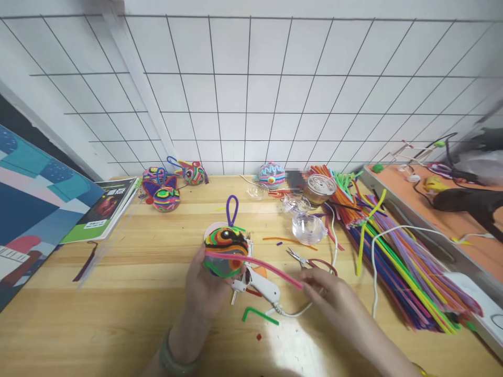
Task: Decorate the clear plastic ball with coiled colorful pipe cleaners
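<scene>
My left hand [204,290] is wrapped round a clear ball ornament [225,246] partly covered in coiled orange, green and black pipe cleaner, with a purple loop [232,210] standing up on top. Between finger and thumb, my right hand [328,290] pinches the free end of a pink pipe cleaner [267,265]. Its other end lies across the front of the ball; I cannot tell whether it is stuck there. Behind the ball and just right of it lies a white hot glue gun [265,287]. Scissors [301,256] with reddish handles rest beyond my right hand.
Bundled pipe cleaners [408,277] fill the right side, near a white power strip [471,298]. Clear plastic half-shells [309,229] and finished ornaments [166,193] stand toward the back. A bent green pipe cleaner [261,314] lies in front; magazines [106,207] lie left.
</scene>
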The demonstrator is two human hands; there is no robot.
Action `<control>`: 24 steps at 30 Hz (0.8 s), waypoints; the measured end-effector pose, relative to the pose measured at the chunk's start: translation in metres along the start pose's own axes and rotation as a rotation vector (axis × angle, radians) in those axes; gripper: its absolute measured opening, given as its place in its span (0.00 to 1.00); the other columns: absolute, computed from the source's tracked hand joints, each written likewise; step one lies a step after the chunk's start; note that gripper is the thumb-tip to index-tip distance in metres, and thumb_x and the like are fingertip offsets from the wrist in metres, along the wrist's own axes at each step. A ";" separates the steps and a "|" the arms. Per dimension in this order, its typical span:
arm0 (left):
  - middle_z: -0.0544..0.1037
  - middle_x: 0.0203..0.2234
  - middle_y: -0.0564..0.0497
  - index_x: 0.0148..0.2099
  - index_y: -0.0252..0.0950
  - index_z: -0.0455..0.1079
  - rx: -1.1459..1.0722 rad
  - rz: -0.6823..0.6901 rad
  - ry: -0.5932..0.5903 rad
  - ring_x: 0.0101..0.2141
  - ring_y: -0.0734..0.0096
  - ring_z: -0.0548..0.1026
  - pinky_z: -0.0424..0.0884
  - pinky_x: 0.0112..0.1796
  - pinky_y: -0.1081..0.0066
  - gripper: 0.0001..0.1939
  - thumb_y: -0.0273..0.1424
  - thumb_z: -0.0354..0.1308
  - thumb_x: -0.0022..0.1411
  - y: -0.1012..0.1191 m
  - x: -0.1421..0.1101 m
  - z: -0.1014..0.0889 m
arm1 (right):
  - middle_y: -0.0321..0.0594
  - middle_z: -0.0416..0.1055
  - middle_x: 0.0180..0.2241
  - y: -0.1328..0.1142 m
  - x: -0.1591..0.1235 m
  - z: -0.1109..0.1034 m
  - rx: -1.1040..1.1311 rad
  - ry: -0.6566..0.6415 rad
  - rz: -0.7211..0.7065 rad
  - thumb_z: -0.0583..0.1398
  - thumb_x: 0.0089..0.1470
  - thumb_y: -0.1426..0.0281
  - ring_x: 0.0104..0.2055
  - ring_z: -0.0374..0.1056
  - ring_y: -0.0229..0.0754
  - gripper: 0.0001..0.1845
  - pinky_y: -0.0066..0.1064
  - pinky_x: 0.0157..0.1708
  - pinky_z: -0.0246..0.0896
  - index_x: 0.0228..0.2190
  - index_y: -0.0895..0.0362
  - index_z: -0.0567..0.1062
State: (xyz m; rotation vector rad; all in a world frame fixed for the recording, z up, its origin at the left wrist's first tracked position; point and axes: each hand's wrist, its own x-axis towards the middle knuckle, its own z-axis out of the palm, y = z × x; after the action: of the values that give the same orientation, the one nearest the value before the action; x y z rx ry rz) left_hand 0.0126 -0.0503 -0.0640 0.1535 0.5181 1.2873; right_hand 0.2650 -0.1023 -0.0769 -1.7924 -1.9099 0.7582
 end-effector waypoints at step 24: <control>0.82 0.29 0.47 0.35 0.37 0.75 -0.067 0.178 0.213 0.31 0.59 0.80 0.77 0.28 0.61 0.16 0.36 0.48 0.66 0.026 0.004 0.009 | 0.51 0.68 0.43 -0.033 0.024 0.048 -0.285 0.146 -0.251 0.51 0.48 0.83 0.40 0.70 0.47 0.25 0.38 0.41 0.68 0.49 0.63 0.67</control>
State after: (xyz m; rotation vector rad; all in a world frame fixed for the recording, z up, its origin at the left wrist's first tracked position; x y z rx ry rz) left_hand -0.0057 -0.0373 -0.0472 0.0059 0.6540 1.5027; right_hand 0.2067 -0.0844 -0.0946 -1.6644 -2.1729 0.2727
